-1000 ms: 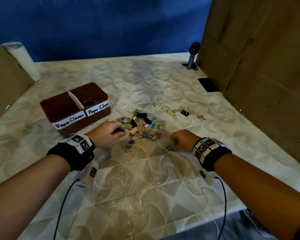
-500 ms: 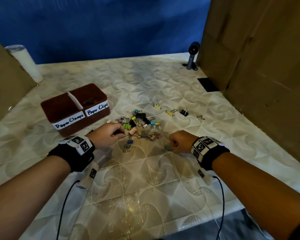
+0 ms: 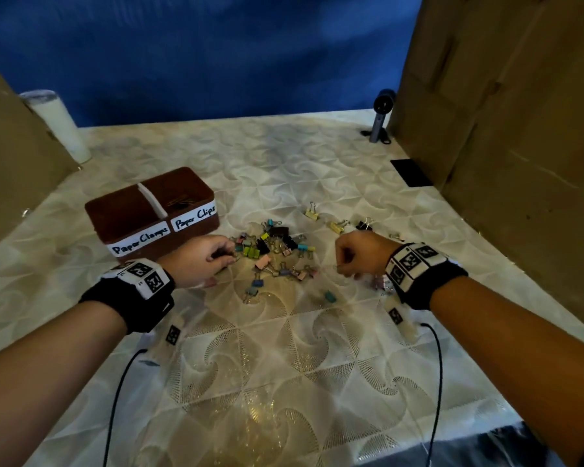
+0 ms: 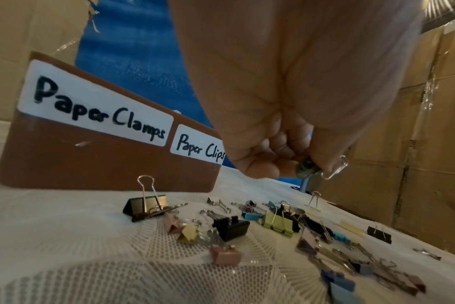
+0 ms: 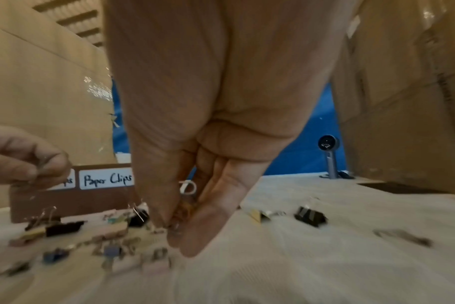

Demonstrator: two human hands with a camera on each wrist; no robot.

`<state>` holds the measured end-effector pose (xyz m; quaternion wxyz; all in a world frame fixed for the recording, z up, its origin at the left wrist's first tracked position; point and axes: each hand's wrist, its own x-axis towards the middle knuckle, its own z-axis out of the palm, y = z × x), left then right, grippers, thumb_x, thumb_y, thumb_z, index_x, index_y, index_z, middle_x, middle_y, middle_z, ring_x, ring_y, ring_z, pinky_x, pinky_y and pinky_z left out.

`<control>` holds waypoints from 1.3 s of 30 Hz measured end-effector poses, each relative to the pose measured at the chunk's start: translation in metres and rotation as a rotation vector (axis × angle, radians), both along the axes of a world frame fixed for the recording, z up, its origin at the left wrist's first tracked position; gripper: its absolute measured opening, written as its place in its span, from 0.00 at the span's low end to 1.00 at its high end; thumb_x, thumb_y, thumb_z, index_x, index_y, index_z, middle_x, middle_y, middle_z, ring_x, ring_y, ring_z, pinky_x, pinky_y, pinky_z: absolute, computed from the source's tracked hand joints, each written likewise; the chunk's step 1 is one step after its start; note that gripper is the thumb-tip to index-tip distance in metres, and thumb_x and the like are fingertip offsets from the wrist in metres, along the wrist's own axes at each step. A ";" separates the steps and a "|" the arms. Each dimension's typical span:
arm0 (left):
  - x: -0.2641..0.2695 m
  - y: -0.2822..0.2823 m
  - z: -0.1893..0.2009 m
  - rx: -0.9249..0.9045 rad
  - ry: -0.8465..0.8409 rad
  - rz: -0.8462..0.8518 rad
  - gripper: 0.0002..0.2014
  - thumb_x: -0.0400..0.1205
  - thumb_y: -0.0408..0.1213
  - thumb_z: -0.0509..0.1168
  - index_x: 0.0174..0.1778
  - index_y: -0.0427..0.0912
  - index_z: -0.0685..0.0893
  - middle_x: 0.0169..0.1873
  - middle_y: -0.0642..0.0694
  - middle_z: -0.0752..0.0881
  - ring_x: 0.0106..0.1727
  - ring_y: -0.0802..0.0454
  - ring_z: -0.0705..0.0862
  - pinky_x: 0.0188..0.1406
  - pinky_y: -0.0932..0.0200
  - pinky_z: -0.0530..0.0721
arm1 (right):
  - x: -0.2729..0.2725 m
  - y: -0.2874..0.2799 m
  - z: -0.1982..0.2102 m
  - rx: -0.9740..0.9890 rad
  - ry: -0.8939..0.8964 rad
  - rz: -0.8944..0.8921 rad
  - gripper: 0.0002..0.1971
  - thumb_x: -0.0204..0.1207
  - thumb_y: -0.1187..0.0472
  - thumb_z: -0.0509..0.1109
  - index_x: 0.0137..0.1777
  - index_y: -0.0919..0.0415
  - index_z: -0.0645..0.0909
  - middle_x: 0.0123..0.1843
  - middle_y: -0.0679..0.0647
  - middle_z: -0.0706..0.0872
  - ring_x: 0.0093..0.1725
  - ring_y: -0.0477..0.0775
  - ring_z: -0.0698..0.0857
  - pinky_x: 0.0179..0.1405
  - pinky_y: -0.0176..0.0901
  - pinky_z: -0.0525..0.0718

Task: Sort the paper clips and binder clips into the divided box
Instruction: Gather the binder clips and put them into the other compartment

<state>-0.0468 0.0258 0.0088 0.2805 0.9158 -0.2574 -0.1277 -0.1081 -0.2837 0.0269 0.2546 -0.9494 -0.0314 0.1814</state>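
The brown divided box point(image 3: 196, 227) stands at the left, labelled "Paper Clamps" and "Paper Clips" point(image 4: 200, 148); a few paper clips point(image 3: 179, 203) lie in its right compartment. A pile of coloured binder clips point(image 3: 273, 251) is spread out in front of it. My left hand point(image 3: 228, 257) hovers at the pile's left edge and pinches a small greenish binder clip point(image 4: 305, 168) with a silver wire loop. My right hand point(image 3: 341, 267) is raised at the pile's right edge, its fingers point(image 5: 216, 205) curled round a thin wire paper clip point(image 3: 331, 266). A teal binder clip point(image 3: 330, 295) lies just below it.
Stray yellow point(image 3: 312, 214) and black point(image 3: 364, 225) binder clips lie right of the pile. Cardboard walls point(image 3: 520, 129) close off both sides. A white tumbler point(image 3: 59, 126) stands at the back left, a small camera on a stand point(image 3: 381, 116) and a black square point(image 3: 410, 172) at the back right.
My right hand has lifted up and to the right, away from the teal clip, which stays on the table. My left hand has barely moved at the pile's left edge.
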 end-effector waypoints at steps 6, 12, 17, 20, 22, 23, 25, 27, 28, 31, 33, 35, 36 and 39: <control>0.029 0.029 0.046 -0.022 -0.162 0.224 0.07 0.82 0.38 0.64 0.51 0.40 0.82 0.45 0.47 0.83 0.47 0.50 0.81 0.45 0.60 0.71 | 0.067 0.075 0.046 0.117 -0.403 0.134 0.04 0.71 0.69 0.72 0.40 0.62 0.81 0.37 0.52 0.83 0.36 0.49 0.81 0.37 0.39 0.81; 0.082 0.066 0.071 0.007 -0.226 0.478 0.11 0.81 0.41 0.65 0.53 0.38 0.84 0.41 0.39 0.87 0.35 0.63 0.79 0.36 0.68 0.72 | 0.159 0.176 0.048 0.214 -0.545 0.151 0.04 0.69 0.70 0.73 0.38 0.62 0.80 0.31 0.49 0.79 0.35 0.50 0.78 0.34 0.37 0.73; 0.119 0.066 0.050 0.021 -0.195 0.557 0.08 0.76 0.39 0.70 0.47 0.38 0.87 0.45 0.43 0.88 0.43 0.51 0.82 0.41 0.64 0.71 | 0.206 0.229 0.009 0.188 -0.514 0.099 0.03 0.69 0.67 0.72 0.41 0.62 0.83 0.39 0.60 0.86 0.39 0.60 0.83 0.41 0.49 0.84; 0.132 0.064 0.038 0.056 -0.123 0.553 0.13 0.75 0.37 0.71 0.54 0.38 0.86 0.53 0.41 0.88 0.55 0.46 0.85 0.51 0.61 0.78 | 0.218 0.238 -0.005 0.044 -0.378 0.148 0.11 0.73 0.66 0.69 0.55 0.63 0.85 0.54 0.64 0.88 0.54 0.63 0.86 0.52 0.45 0.82; 0.133 0.065 0.035 0.070 -0.126 0.505 0.18 0.74 0.36 0.71 0.61 0.39 0.83 0.58 0.39 0.85 0.59 0.44 0.84 0.59 0.58 0.77 | 0.219 0.238 -0.009 0.077 -0.325 0.165 0.16 0.73 0.66 0.67 0.61 0.61 0.83 0.58 0.64 0.87 0.59 0.63 0.84 0.55 0.42 0.79; 0.131 0.066 0.034 0.054 -0.155 0.478 0.20 0.74 0.37 0.71 0.63 0.40 0.82 0.60 0.39 0.83 0.59 0.43 0.83 0.60 0.58 0.76 | 0.218 0.236 -0.010 0.122 -0.332 0.179 0.17 0.73 0.67 0.68 0.63 0.60 0.82 0.59 0.63 0.87 0.59 0.62 0.84 0.55 0.40 0.77; 0.118 0.068 0.031 -0.032 -0.233 0.447 0.20 0.74 0.36 0.72 0.62 0.43 0.81 0.57 0.41 0.77 0.52 0.45 0.82 0.59 0.58 0.76 | 0.212 0.228 -0.010 0.219 -0.398 0.207 0.17 0.73 0.68 0.68 0.62 0.60 0.81 0.59 0.61 0.86 0.58 0.57 0.84 0.55 0.35 0.74; 0.100 0.069 0.025 -0.133 -0.300 0.423 0.15 0.73 0.35 0.72 0.56 0.46 0.82 0.51 0.47 0.74 0.42 0.53 0.79 0.52 0.66 0.76 | 0.202 0.216 -0.010 0.320 -0.530 0.188 0.14 0.72 0.70 0.66 0.57 0.61 0.82 0.54 0.56 0.84 0.51 0.49 0.82 0.53 0.31 0.74; 0.090 0.070 0.021 -0.160 -0.306 0.407 0.12 0.73 0.34 0.71 0.52 0.46 0.82 0.48 0.49 0.74 0.39 0.57 0.77 0.47 0.71 0.75 | 0.195 0.209 -0.011 0.369 -0.593 0.171 0.11 0.72 0.70 0.66 0.53 0.61 0.82 0.50 0.53 0.82 0.47 0.45 0.80 0.50 0.30 0.74; 0.061 0.073 0.007 -0.191 -0.283 0.327 0.08 0.74 0.33 0.70 0.47 0.45 0.82 0.45 0.52 0.75 0.41 0.63 0.76 0.42 0.77 0.70 | 0.173 0.190 -0.015 0.449 -0.595 0.189 0.05 0.72 0.67 0.70 0.44 0.59 0.78 0.40 0.47 0.80 0.38 0.40 0.78 0.40 0.28 0.75; 0.048 0.074 0.001 -0.175 -0.321 0.240 0.07 0.75 0.32 0.70 0.47 0.43 0.83 0.47 0.51 0.78 0.47 0.57 0.78 0.48 0.71 0.73 | 0.162 0.181 -0.019 0.345 -0.454 0.245 0.08 0.71 0.61 0.74 0.42 0.56 0.76 0.40 0.47 0.80 0.37 0.45 0.79 0.38 0.36 0.78; 0.039 0.073 -0.006 -0.129 -0.310 0.194 0.10 0.75 0.34 0.70 0.52 0.42 0.84 0.51 0.49 0.80 0.52 0.55 0.79 0.55 0.65 0.77 | 0.154 0.179 -0.028 0.153 -0.204 0.331 0.11 0.69 0.56 0.77 0.46 0.55 0.78 0.44 0.48 0.80 0.41 0.49 0.80 0.37 0.39 0.77; 0.037 0.074 -0.012 -0.076 -0.262 0.182 0.14 0.75 0.37 0.71 0.56 0.43 0.83 0.54 0.48 0.80 0.55 0.54 0.79 0.58 0.61 0.78 | 0.150 0.182 -0.034 0.066 -0.089 0.378 0.15 0.67 0.55 0.78 0.50 0.56 0.78 0.48 0.49 0.80 0.45 0.50 0.80 0.40 0.38 0.77; 0.030 0.075 -0.031 0.145 -0.029 0.127 0.30 0.73 0.46 0.72 0.71 0.46 0.75 0.70 0.44 0.73 0.70 0.49 0.73 0.70 0.56 0.73 | 0.138 0.189 -0.049 -0.165 -0.022 0.550 0.29 0.64 0.49 0.79 0.65 0.53 0.77 0.61 0.51 0.80 0.56 0.53 0.80 0.55 0.42 0.80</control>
